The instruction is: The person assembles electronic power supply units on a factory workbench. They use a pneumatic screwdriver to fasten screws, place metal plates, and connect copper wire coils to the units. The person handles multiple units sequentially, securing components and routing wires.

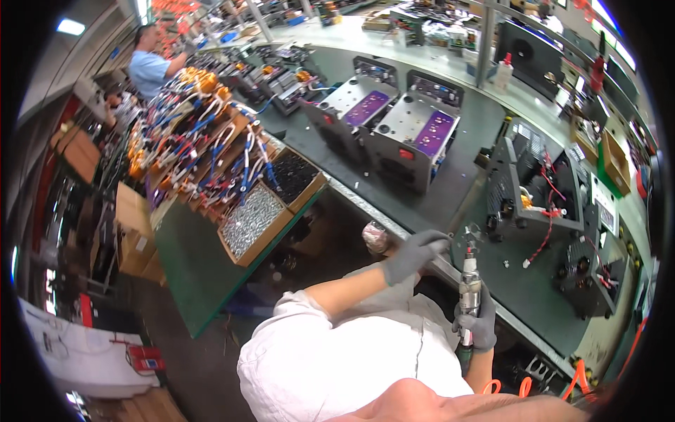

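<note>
While right hand [478, 327] fingers grasp the upright silver screwdriver [469, 288] | left hand [413, 254] fingers pinch at its tip

Brown cartons [133, 232] stacked far left (under bench); red package [145, 358] on floor.

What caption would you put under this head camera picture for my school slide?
A gloved right hand grips a power screwdriver upright while the gloved left hand reaches its tip, beside an open black metal unit.

Two grey gloves [415, 254], at five o'clock. One driver [469, 292] there too. Two purple-topped metal boxes [411, 137] at one o'clock. Two open black units [538, 186] at three. Two screw trays [253, 219] at nine.
</note>
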The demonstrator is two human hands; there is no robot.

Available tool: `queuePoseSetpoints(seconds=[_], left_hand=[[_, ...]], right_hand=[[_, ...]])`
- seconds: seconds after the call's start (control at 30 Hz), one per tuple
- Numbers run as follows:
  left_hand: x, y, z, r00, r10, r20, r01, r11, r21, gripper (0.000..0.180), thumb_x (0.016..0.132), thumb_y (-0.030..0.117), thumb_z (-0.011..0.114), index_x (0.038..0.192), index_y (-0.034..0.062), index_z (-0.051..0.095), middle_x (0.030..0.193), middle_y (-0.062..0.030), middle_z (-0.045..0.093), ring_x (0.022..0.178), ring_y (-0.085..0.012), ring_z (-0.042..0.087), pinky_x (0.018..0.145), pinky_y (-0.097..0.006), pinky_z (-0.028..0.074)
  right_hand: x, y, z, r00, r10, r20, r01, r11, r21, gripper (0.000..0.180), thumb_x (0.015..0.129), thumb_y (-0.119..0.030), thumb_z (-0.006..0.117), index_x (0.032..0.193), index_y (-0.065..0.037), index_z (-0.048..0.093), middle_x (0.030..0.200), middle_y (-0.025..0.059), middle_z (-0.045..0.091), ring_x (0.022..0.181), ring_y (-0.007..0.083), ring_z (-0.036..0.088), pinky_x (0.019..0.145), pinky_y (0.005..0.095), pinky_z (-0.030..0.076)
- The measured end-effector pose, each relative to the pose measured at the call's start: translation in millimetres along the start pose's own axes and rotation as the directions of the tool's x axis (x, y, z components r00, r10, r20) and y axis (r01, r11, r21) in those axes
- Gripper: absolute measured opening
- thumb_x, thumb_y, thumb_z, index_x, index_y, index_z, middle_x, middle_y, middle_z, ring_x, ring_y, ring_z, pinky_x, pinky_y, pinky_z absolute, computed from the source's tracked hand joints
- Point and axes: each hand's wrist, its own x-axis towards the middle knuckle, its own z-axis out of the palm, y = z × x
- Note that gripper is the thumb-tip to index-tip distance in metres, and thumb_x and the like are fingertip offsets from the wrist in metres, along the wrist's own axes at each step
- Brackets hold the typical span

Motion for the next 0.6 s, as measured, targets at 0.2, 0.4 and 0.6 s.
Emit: queuePoseSetpoints(seconds=[0.2,0.4,0.6], left_hand=[[-80,65,-181,0.662,0.489,-0.568,0.392,0.42,0.819,0.02,0.088,0.024,0.061,0.094,0.0067,0.07,0.091,-0.018,0.067,0.086,-0.0349,0.066,0.077,-0.044,0.051],[-131,36,-308,0.599,0.252,-0.76,0.799,-0.135,0.586,0.032,0.086,0.024,0.062,0.117,0.0144,0.064,0.109,-0.0175,0.064,0.101,-0.0366,0.063,0.085,-0.046,0.051],[-133,64,-302,0.502,0.281,-0.818,0.856,-0.03,0.515,0.026,0.09,0.032,0.058,0.107,0.0145,0.068,0.107,-0.0171,0.066,0.099,-0.0391,0.063,0.085,-0.05,0.05]], right_hand=[[9,-8,-2,0.998,-0.032,-0.046,0.032,0.999,-0.004,0.097,0.056,-0.014,0.073,0.142,0.002,0.032,0.073,0.0096,0.056,0.05,0.0146,0.056,0.043,0.0277,0.052],[10,3,1,0.998,-0.008,-0.068,0.009,1.0,0.012,0.094,0.055,-0.014,0.073,0.14,0.002,0.034,0.071,0.009,0.055,0.048,0.0149,0.055,0.042,0.0275,0.051],[1,3,-3,0.996,-0.008,-0.092,0.009,1.0,0.013,0.09,0.056,-0.015,0.075,0.136,0.002,0.038,0.071,0.0084,0.055,0.049,0.0151,0.055,0.042,0.0281,0.051]])
